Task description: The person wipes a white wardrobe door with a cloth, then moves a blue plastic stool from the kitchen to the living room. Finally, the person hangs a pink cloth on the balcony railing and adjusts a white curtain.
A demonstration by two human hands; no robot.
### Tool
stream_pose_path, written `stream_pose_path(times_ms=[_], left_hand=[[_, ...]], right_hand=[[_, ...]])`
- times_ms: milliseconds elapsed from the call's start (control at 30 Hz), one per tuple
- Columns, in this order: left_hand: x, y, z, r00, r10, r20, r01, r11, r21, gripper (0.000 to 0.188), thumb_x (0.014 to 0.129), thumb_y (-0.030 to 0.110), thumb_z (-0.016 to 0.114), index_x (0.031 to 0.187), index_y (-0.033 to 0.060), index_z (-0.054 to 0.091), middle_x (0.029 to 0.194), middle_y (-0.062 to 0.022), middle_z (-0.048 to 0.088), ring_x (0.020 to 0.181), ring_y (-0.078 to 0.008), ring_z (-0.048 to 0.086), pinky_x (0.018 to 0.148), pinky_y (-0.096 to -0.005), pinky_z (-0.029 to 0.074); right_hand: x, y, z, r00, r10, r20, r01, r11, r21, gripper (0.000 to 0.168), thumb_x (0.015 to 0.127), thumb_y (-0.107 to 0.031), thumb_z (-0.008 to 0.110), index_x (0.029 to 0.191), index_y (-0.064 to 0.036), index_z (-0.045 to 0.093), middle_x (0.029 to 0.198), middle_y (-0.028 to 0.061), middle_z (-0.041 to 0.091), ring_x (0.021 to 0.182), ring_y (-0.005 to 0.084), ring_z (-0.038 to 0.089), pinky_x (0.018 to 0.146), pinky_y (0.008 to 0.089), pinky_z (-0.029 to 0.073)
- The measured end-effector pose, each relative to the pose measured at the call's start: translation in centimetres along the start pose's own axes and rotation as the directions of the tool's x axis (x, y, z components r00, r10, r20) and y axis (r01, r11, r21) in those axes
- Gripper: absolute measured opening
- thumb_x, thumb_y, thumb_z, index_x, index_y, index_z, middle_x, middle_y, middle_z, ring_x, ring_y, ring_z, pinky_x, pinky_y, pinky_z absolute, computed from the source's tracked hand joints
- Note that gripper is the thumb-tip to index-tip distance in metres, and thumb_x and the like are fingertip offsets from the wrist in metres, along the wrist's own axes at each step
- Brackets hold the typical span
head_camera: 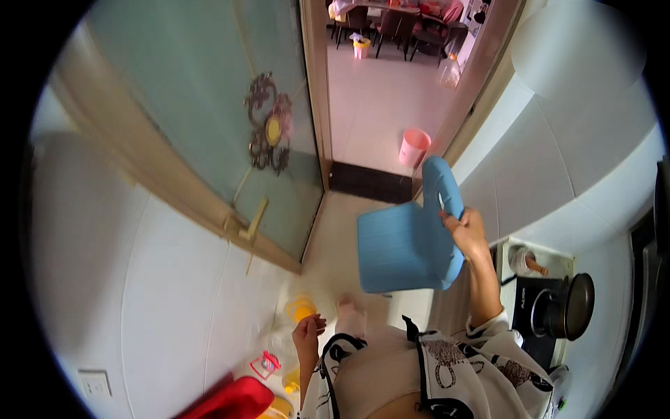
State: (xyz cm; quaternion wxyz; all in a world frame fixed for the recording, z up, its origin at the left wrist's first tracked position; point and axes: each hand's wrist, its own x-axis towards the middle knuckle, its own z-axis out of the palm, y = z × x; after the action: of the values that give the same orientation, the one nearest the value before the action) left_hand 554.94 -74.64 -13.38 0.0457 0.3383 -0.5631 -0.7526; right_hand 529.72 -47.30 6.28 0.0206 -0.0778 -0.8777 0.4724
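Note:
A small blue plastic chair (400, 246) hangs in front of me above the tiled floor. My right hand (466, 233) grips the top of its backrest (439, 225), with the thumb near the oval slot. Its legs are hidden beneath the seat. Lower down, my left hand (309, 332) hangs with loosely curled fingers and nothing visible in it. Just beyond it is the yellow handle and cap (301, 308) of a large clear plastic bottle; whether the hand touches it I cannot tell.
A frosted-glass door (209, 99) with a brass-coloured handle (256, 222) stands open on the left. A dark threshold (370, 182) crosses the doorway, with a pink bin (415, 147) beyond. At right, a black pan (576, 306) sits on a cooktop (526, 304). A red object (235, 395) lies lower left.

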Motion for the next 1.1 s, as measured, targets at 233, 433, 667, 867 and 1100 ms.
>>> stream_pose_path(times_ms=[233, 433, 667, 867, 1100], left_hand=[[10.4, 5.6, 6.7, 0.991, 0.011, 0.136, -0.034, 0.985, 0.166, 0.027, 0.097, 0.020, 0.046, 0.105, -0.0008, 0.062, 0.090, -0.0105, 0.068, 0.078, -0.0155, 0.065, 0.072, -0.0270, 0.053], [19.4, 8.2, 14.8, 0.979, 0.004, 0.204, -0.047, 0.977, 0.208, 0.024, 0.097, 0.015, 0.046, 0.104, -0.0012, 0.062, 0.089, -0.0099, 0.068, 0.079, -0.0146, 0.064, 0.072, -0.0268, 0.053], [30.0, 12.7, 27.2, 0.946, -0.015, 0.324, -0.068, 0.967, 0.245, 0.025, 0.097, 0.017, 0.046, 0.110, -0.0003, 0.060, 0.093, -0.0089, 0.068, 0.083, -0.0149, 0.064, 0.074, -0.0270, 0.053], [35.8, 16.3, 35.0, 0.960, 0.008, 0.282, -0.082, 0.964, 0.252, 0.024, 0.097, 0.017, 0.048, 0.108, -0.0007, 0.060, 0.091, -0.0086, 0.067, 0.080, -0.0137, 0.064, 0.073, -0.0259, 0.052], [47.0, 19.7, 40.6, 0.968, -0.040, 0.246, -0.024, 0.967, 0.252, 0.023, 0.097, 0.015, 0.048, 0.105, -0.0008, 0.062, 0.089, -0.0081, 0.067, 0.080, -0.0128, 0.063, 0.072, -0.0258, 0.051]], right_hand=[[10.3, -0.9, -0.3, 0.999, -0.031, -0.038, 0.037, 0.988, 0.152, 0.016, 0.079, -0.009, 0.061, 0.085, 0.005, 0.068, 0.062, 0.0049, 0.058, 0.058, 0.0106, 0.051, 0.053, 0.0277, 0.041], [21.1, -1.3, 1.3, 0.994, -0.029, -0.109, 0.058, 0.962, 0.268, 0.017, 0.081, -0.008, 0.059, 0.087, 0.003, 0.069, 0.063, 0.0031, 0.058, 0.059, 0.0096, 0.052, 0.053, 0.0274, 0.040], [36.4, -0.1, 5.2, 0.967, -0.197, -0.162, 0.220, 0.965, 0.142, 0.014, 0.080, -0.012, 0.059, 0.074, 0.001, 0.058, 0.059, 0.0115, 0.054, 0.052, 0.0171, 0.050, 0.051, 0.0328, 0.040], [46.9, -2.6, 7.6, 0.956, -0.202, -0.212, 0.253, 0.935, 0.251, 0.016, 0.082, -0.014, 0.057, 0.076, 0.001, 0.058, 0.060, 0.0166, 0.055, 0.053, 0.0233, 0.056, 0.052, 0.0357, 0.041], [58.6, -3.4, 10.3, 0.985, -0.049, -0.168, 0.106, 0.932, 0.346, 0.015, 0.083, -0.015, 0.058, 0.082, -0.002, 0.066, 0.062, 0.0152, 0.059, 0.056, 0.0223, 0.059, 0.054, 0.0344, 0.044]])
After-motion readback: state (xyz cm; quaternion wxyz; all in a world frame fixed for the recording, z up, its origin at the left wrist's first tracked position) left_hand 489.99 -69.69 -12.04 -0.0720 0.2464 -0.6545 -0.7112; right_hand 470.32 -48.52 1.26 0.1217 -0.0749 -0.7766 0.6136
